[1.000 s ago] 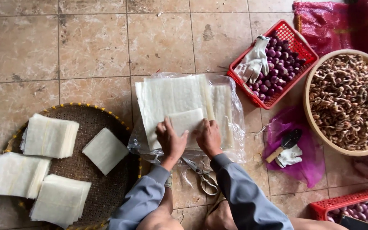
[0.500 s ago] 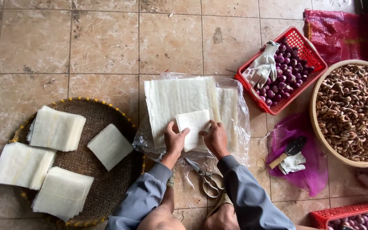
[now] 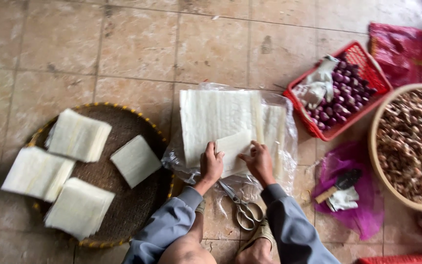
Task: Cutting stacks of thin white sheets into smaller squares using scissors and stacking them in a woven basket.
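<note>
— What changed in the last second?

— The small white square sheet (image 3: 231,146) has come further off the large stack of thin white sheets on clear plastic (image 3: 218,120). The left hand (image 3: 212,165) and right hand (image 3: 258,162) each have a grip pinching its lower edge.

— Room to move?

— Left lies the round woven tray (image 3: 137,210), bare at its near side between sheet piles. The steel scissors (image 3: 244,210) lie on the floor just behind the wrists; the red basket of purple bulbs (image 3: 362,63) is well apart.
</note>
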